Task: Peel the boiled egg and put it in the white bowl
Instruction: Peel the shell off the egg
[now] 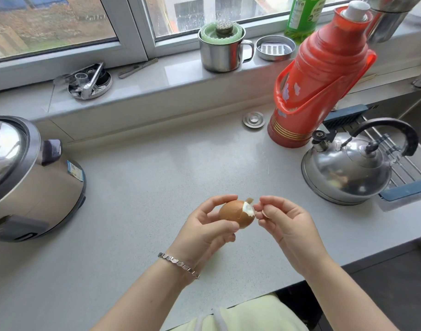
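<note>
A pale grey worktop (157,163) ran under a window and filled most of the head view. A large metal rice cooker (30,180) stood at its left edge. A tall red thermos flask (324,75) stood at the back right, with a steel kettle (345,173) just in front of it beside the sink.

Near the front of the worktop, a person's two bare hands met in the air above the surface. The left hand (204,230) held a brown boiled egg (233,212), fingers curled over the top and thumb underneath. The right hand (283,223) was at the egg's right end, thumb and forefinger pinched together on a lifted shell flake (249,201). Only a small patch of white showed at that end. The rest of the shell was cracked but in place.

Judged from this, peeling had only just begun. The next move probably called for pulling that flake away, then turning the egg in the left hand to work the shell off bit by bit, gently enough not to tear the white. No white bowl was in view, so it would have to be found or brought over before the egg could go in.
</note>
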